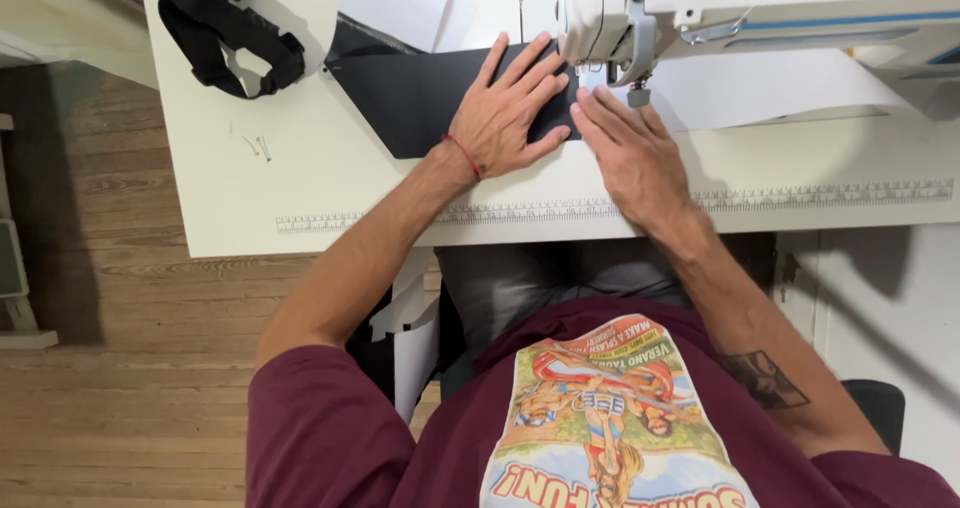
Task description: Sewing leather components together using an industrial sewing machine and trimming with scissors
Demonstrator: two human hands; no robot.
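Left hand (508, 113) lies flat, palm down, fingers spread, on a black fabric piece (420, 98) w/ fingertips pointing toward the sewing machine (740, 13). Red string around that wrist. Right hand (628, 148) also flat on the table (250, 198), just beside the left, fingers close together & stretched out, tips right under the presser foot (637, 93), at the fabric's right edge. Neither hand pinches anything; both press down.

Fabric sits on the white table, left of the needle area, its right end under the machine head. White sheet (780, 88) lies behind the right hand, under the machine arm. Black strap (235, 43) rests at the table's far left corner, well apart from the hands. Ruler strip (800, 196) runs along the table's near edge. Wood floor (120, 368) to the left.
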